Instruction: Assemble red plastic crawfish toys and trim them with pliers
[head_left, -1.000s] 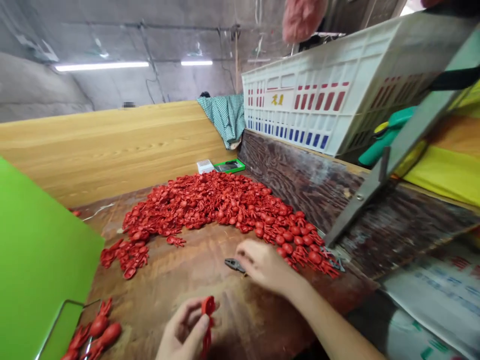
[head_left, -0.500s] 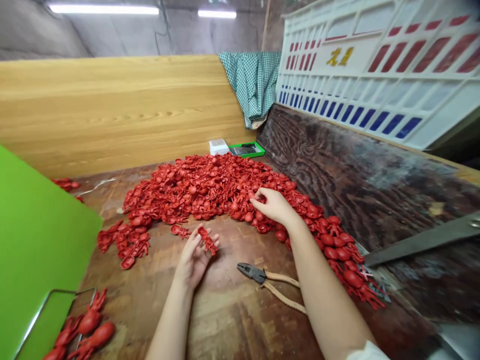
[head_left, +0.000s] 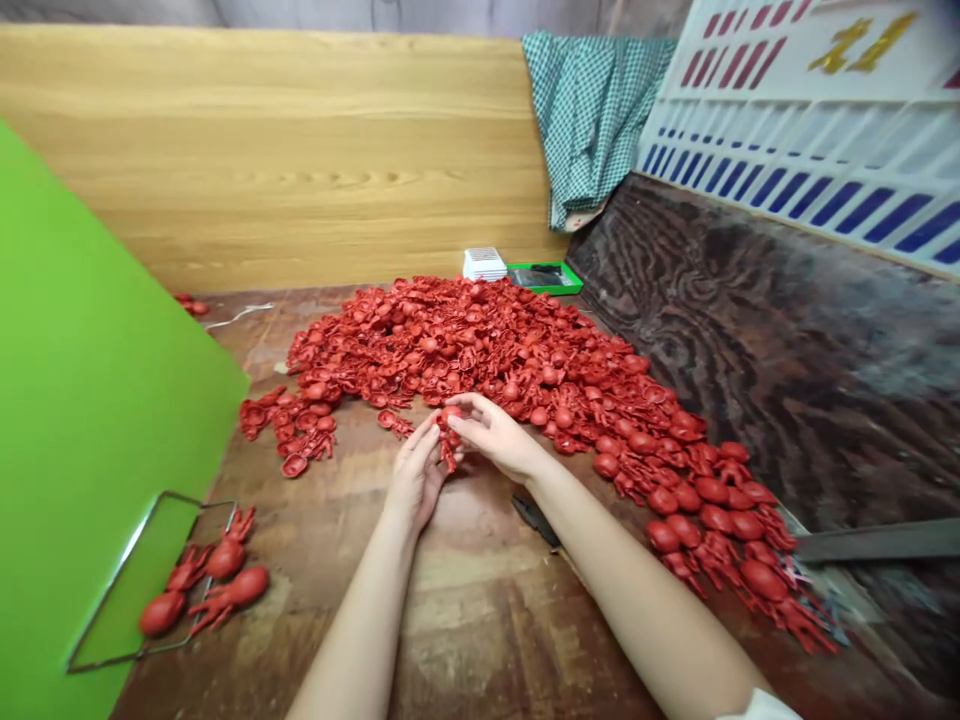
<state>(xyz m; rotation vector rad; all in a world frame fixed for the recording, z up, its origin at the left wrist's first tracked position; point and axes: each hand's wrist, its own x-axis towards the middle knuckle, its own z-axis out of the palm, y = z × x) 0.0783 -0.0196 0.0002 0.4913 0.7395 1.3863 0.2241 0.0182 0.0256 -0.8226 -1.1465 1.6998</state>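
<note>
My left hand (head_left: 417, 474) is closed around a red plastic figure piece (head_left: 448, 455) with a round head and thin limbs. My right hand (head_left: 491, 434) meets it above the tabletop, its thumb and fingers pinching a rounded red piece (head_left: 451, 413) against the top of the first one. Whether the two pieces are joined cannot be made out. Behind both hands spreads a large heap of similar red pieces (head_left: 465, 340), some showing hollow backs. A pair of pliers (head_left: 535, 520) lies by my right forearm, which hides its handles.
Several assembled-looking red figures (head_left: 244, 590) lie at the left by a bent metal wire frame (head_left: 112, 580) and a green panel (head_left: 90, 400). A white box (head_left: 484, 264) and a green tray (head_left: 574, 285) stand behind the heap. A metal bar (head_left: 885, 540) juts in from the right.
My right hand has come from the heap over to my left hand, now with a rounded red piece in its fingers. The view has shifted, and my forearm now covers the pliers' handles.
</note>
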